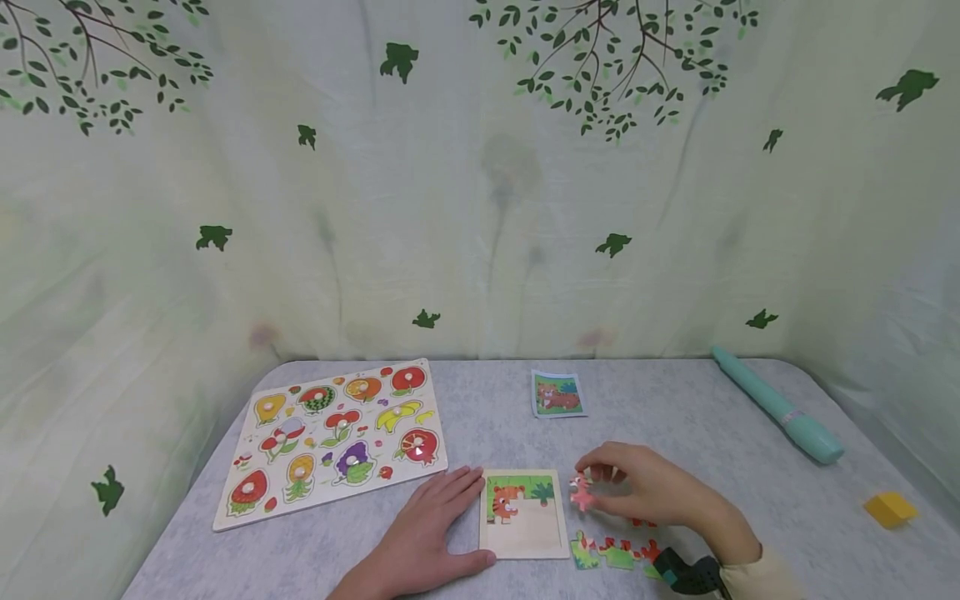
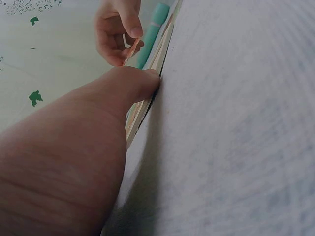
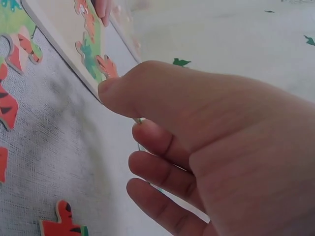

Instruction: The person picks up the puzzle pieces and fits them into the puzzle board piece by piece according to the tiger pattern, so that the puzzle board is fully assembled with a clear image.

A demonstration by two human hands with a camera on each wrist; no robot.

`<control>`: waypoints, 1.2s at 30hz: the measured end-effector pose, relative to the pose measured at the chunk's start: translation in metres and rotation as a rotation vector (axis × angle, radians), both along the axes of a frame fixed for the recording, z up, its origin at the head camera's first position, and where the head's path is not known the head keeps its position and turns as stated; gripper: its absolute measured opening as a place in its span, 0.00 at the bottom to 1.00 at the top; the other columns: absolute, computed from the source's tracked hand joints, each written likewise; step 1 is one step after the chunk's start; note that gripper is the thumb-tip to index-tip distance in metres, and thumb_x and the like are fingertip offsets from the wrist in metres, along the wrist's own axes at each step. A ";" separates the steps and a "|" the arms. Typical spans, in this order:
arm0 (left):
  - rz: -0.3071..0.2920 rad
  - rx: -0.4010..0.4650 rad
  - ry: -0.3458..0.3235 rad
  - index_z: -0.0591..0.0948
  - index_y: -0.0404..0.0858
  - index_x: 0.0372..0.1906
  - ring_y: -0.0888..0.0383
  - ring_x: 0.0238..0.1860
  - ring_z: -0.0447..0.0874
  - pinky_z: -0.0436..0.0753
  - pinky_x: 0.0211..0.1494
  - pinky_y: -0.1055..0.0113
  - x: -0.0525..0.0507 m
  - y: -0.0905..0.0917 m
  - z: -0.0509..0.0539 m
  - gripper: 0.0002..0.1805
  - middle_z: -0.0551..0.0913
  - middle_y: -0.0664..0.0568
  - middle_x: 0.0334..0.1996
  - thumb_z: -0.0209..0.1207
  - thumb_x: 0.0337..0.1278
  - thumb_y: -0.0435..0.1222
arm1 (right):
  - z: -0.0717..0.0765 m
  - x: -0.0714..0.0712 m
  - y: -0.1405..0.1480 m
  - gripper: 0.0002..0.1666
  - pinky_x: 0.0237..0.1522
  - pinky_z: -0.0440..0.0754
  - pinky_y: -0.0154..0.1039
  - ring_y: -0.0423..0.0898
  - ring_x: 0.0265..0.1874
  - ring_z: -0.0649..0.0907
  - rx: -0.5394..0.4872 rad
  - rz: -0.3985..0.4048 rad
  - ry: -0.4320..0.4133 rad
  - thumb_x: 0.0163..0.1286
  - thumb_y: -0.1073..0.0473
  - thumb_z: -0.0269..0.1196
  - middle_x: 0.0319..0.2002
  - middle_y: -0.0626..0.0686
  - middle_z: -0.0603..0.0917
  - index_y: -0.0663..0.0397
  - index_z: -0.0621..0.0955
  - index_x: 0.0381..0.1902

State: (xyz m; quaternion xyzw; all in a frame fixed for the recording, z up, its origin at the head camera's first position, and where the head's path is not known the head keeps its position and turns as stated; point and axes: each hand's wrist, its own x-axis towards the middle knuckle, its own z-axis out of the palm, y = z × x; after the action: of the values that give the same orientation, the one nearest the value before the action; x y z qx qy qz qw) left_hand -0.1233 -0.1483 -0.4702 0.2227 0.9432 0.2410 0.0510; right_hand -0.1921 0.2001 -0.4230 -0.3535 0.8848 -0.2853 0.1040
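A wooden jigsaw puzzle tray [image 1: 525, 540] lies on the table, its upper part filled with pieces showing a tiger's head and green plants. My left hand [image 1: 429, 533] rests at the tray's left side, fingers straight, with the thumb by the lower left corner. Between thumb and fingers, my right hand [image 1: 652, 487] pinches an orange-red puzzle piece [image 1: 581, 492] just off the tray's right edge. In the right wrist view the thumb hides most of that puzzle piece [image 3: 107, 66]. Several loose puzzle pieces [image 1: 618, 554] lie below the right hand, some partly covered by the wrist strap.
A fruit knob-puzzle board [image 1: 307, 437] lies at the left. Behind the tray is a small tiger picture card [image 1: 558, 395]. A teal tapered cylinder [image 1: 780, 407] lies at the back right, with a yellow block [image 1: 890, 509] nearer the right edge.
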 end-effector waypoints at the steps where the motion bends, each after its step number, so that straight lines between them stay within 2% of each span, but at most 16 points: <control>1: 0.001 0.000 -0.001 0.67 0.47 0.79 0.52 0.80 0.59 0.60 0.80 0.42 0.000 0.000 0.000 0.53 0.65 0.57 0.79 0.57 0.56 0.74 | 0.000 0.000 -0.001 0.21 0.44 0.84 0.35 0.35 0.39 0.79 -0.006 0.003 0.001 0.68 0.49 0.72 0.41 0.36 0.81 0.47 0.83 0.56; 7: 0.006 0.008 -0.018 0.66 0.48 0.79 0.51 0.80 0.59 0.59 0.80 0.41 0.000 0.001 -0.001 0.53 0.65 0.58 0.79 0.56 0.55 0.75 | -0.002 0.003 -0.007 0.21 0.42 0.84 0.34 0.35 0.39 0.78 -0.031 0.022 0.016 0.67 0.52 0.72 0.41 0.37 0.81 0.48 0.84 0.56; 14: 0.013 0.004 -0.029 0.66 0.49 0.79 0.52 0.80 0.58 0.58 0.81 0.42 -0.001 0.000 -0.003 0.53 0.64 0.59 0.79 0.58 0.54 0.75 | -0.004 0.004 -0.014 0.21 0.40 0.83 0.33 0.34 0.38 0.78 -0.013 0.015 0.075 0.67 0.52 0.72 0.40 0.36 0.81 0.46 0.84 0.57; 20: 0.019 0.001 -0.038 0.66 0.49 0.79 0.52 0.80 0.58 0.58 0.81 0.42 0.000 0.001 -0.003 0.53 0.64 0.59 0.79 0.57 0.54 0.75 | -0.006 0.008 -0.023 0.19 0.39 0.82 0.32 0.34 0.38 0.77 -0.018 -0.005 0.092 0.68 0.50 0.71 0.39 0.35 0.81 0.43 0.85 0.56; 29: 0.015 -0.003 -0.027 0.66 0.48 0.79 0.52 0.80 0.58 0.58 0.81 0.43 0.000 0.001 -0.003 0.54 0.64 0.59 0.79 0.57 0.54 0.75 | -0.009 0.013 -0.034 0.16 0.37 0.80 0.31 0.34 0.36 0.76 -0.062 0.002 0.115 0.68 0.57 0.69 0.38 0.38 0.79 0.43 0.84 0.54; 36: 0.008 -0.002 -0.015 0.67 0.48 0.79 0.52 0.80 0.59 0.59 0.80 0.42 0.000 0.001 -0.001 0.53 0.64 0.58 0.79 0.57 0.55 0.75 | -0.014 0.015 -0.041 0.18 0.36 0.81 0.30 0.34 0.37 0.78 -0.093 -0.008 0.165 0.68 0.56 0.70 0.41 0.37 0.81 0.45 0.84 0.55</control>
State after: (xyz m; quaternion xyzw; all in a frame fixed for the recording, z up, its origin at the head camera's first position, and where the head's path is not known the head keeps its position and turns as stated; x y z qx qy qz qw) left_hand -0.1237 -0.1476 -0.4711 0.2172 0.9440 0.2418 0.0575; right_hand -0.1770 0.1593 -0.4368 -0.3768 0.8775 -0.2964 0.0132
